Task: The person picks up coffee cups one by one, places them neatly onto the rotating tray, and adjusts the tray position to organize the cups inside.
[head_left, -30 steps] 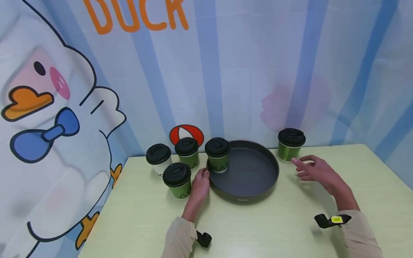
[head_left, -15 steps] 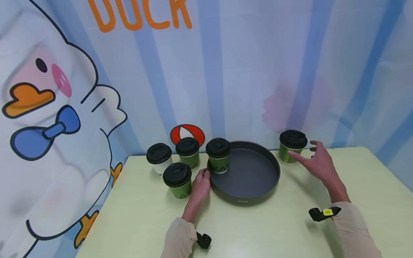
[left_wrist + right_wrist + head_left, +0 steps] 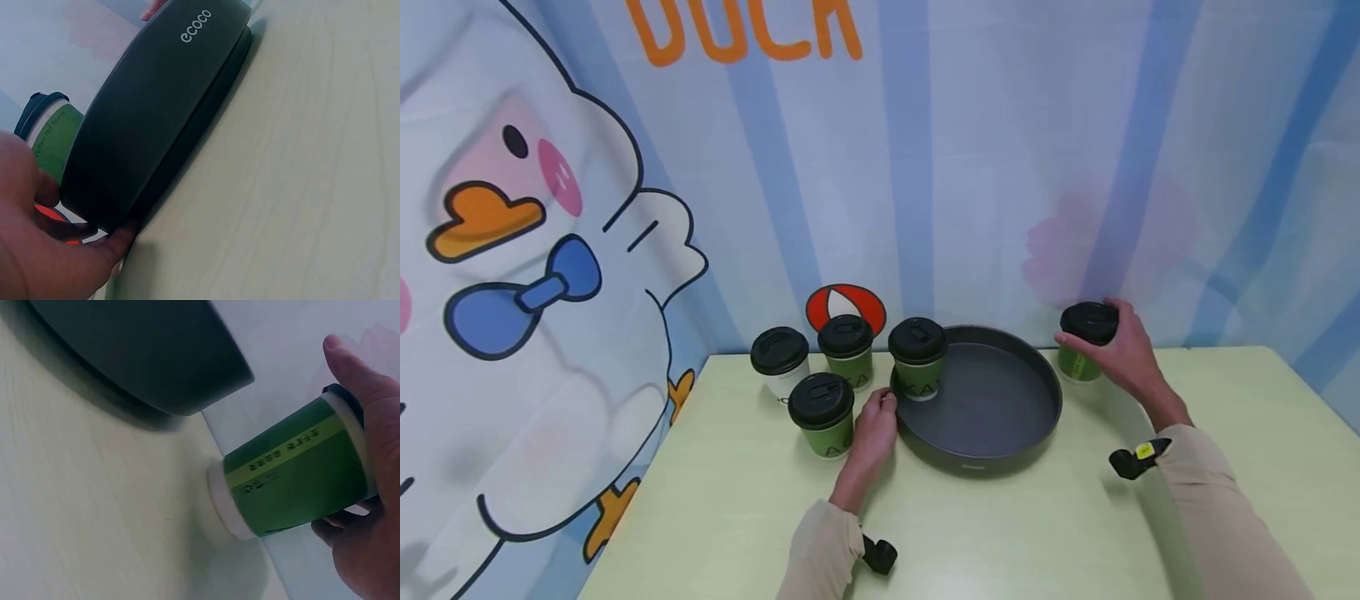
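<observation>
A round dark grey pan with raised sides and "ecoco" lettering sits on the table. My left hand grips its left edge, with fingers reaching under it in the left wrist view. Inside the pan, at its left, a lidded green paper coffee cup stands upright. Right of the pan, my right hand holds another green paper coffee cup around its black lid, thumb on the near left side and fingers behind. The base of this cup is at or just above the table; I cannot tell which.
Left of the pan stand a white cup with a black lid and two green lidded cups, one behind and one in front, close to my left hand. A printed cloth backdrop rises behind the table.
My right hand has moved left and forward from beside the far-right cup and taken hold of it by the lid. My left hand stays on the pan. The head view has shifted slightly.
</observation>
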The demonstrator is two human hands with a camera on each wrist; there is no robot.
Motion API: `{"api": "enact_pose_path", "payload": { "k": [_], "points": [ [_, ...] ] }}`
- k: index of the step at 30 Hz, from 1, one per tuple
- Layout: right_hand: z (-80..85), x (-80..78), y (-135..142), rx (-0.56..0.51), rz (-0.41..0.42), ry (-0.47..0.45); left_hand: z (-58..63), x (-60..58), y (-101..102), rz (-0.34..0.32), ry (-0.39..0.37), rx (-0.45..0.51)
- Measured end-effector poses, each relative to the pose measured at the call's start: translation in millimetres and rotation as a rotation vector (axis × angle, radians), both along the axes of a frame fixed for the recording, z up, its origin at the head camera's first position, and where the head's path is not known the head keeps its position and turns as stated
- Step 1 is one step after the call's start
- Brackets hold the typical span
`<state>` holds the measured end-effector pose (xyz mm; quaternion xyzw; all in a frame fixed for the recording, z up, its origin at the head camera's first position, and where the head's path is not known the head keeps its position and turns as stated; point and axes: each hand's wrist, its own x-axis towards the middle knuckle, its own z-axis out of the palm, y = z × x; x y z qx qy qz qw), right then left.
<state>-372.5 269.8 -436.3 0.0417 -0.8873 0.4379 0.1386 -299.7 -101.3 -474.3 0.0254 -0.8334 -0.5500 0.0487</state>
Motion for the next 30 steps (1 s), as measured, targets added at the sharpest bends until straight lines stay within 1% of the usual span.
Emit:
{"api": "enact_pose_path", "payload": {
  "k": [4,8,13,19,24,30],
  "points": [
    [-11.0,0.9,1,-0.058,-0.022,0.034,-1.0,-0.9,1,-0.024,-0.012,-0.002],
    [-18.0,0.7,1,-0.093,-0.051,0.063,-1.5,-1.9,2,-0.029,-0.017,-0.003],
    [-19.8,-1.3,0,-0.105,-0.057,0.077,-2.1,-2.9,3,-0.02,-0.016,-0.011],
    [-17.9,-2.5,-1,-0.104,-0.046,0.066,-3.1,-2.8,2,-0.016,-0.016,-0.005],
    [-9.9,-0.9,-2,-0.077,-0.023,0.056,-3.5,-1.7,0,-0.013,-0.016,0.006],
    [15.5,4.6,-13,-0.073,0.001,0.096,-2.0,-0.6,-2,-0.014,-0.016,0.015]
  ]
}}
